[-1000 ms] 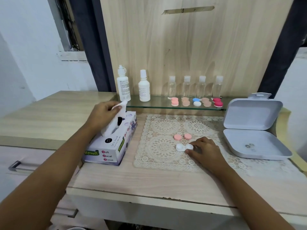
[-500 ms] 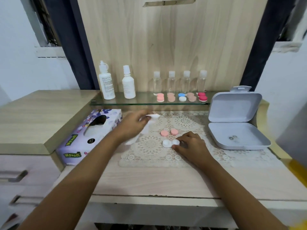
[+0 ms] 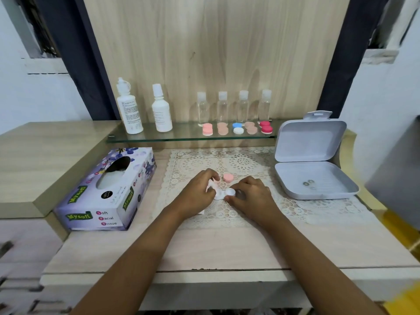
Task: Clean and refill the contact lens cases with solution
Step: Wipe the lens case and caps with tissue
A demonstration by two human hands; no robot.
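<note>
A white open lens case (image 3: 229, 192) lies on the lace mat (image 3: 245, 164) in the middle of the desk. My left hand (image 3: 198, 190) grips a crumpled white tissue (image 3: 212, 186) and presses it into the case's left well. My right hand (image 3: 248, 196) pinches the case's right end and holds it down. One pink cap (image 3: 228, 177) lies just behind the case; a second is mostly hidden by my left fingers. Two white solution bottles (image 3: 130, 110) (image 3: 161, 110) stand on the glass shelf (image 3: 181, 136).
A tissue box (image 3: 106, 194) lies left of the mat. An open grey hinged box (image 3: 314, 176) sits at the right. On the shelf stand several small clear bottles (image 3: 233, 108) with several coloured lens cases (image 3: 237, 128) in front of them.
My left hand pulled a tissue from the box, carried it right and down, and now presses it into the case. My right hand stayed on the case.
</note>
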